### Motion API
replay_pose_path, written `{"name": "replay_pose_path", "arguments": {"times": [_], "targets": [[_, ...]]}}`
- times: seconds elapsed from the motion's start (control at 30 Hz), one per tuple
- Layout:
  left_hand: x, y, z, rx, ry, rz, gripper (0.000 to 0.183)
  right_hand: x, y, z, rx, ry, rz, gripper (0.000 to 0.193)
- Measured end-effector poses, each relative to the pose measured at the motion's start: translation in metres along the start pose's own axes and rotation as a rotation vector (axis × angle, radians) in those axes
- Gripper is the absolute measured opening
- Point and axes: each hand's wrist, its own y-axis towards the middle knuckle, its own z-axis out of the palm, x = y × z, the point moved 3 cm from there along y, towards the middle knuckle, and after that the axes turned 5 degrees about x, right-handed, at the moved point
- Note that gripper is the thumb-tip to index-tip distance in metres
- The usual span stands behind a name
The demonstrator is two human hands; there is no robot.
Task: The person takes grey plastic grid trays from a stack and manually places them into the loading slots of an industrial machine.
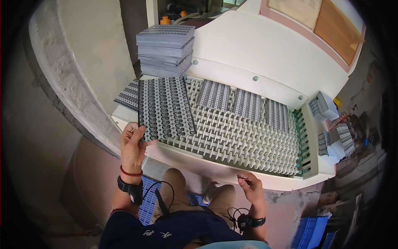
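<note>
My left hand (133,139) grips the lower left corner of a dark circuit board panel (166,108) covered in rows of small repeated shapes. The panel is raised and tilted over the left end of a white roller conveyor (232,139). Just off the conveyor's front edge is my right hand (251,187), its thumb and fingers closed together; whatever may be between them is too small to make out. Along the far side of the rollers lie three similar panels, a left one (213,94), a middle one (247,103) and a right one (277,115).
A tall stack of panels (166,50) stands at the back left, with another panel (127,94) lying below it. White racks of boards (325,106) sit beyond the conveyor's right end. A white machine cover (265,50) rises behind the rollers. Blue crates (309,232) are at lower right.
</note>
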Motion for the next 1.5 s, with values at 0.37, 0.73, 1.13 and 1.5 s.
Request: {"name": "replay_pose_path", "arguments": {"times": [0.37,0.73,1.13,1.5], "targets": [[0.12,-0.072,0.031,0.267,0.004,-0.458,0.009,-0.017,0.013,0.037,-0.053,0.764,0.251,0.015],[0.141,-0.086,0.001,0.2,-0.311,-0.784,0.031,-0.027,0.011,0.051,-0.12,0.733,0.375,0.011],[0.136,-0.076,0.009,0.259,0.015,-0.664,0.02,-0.014,0.017,0.043,-0.124,0.441,0.379,0.013],[0.133,-0.06,0.013,0.164,0.206,-0.583,0.01,-0.01,0.01,0.036,-0.24,0.333,0.231,0.011]]}}
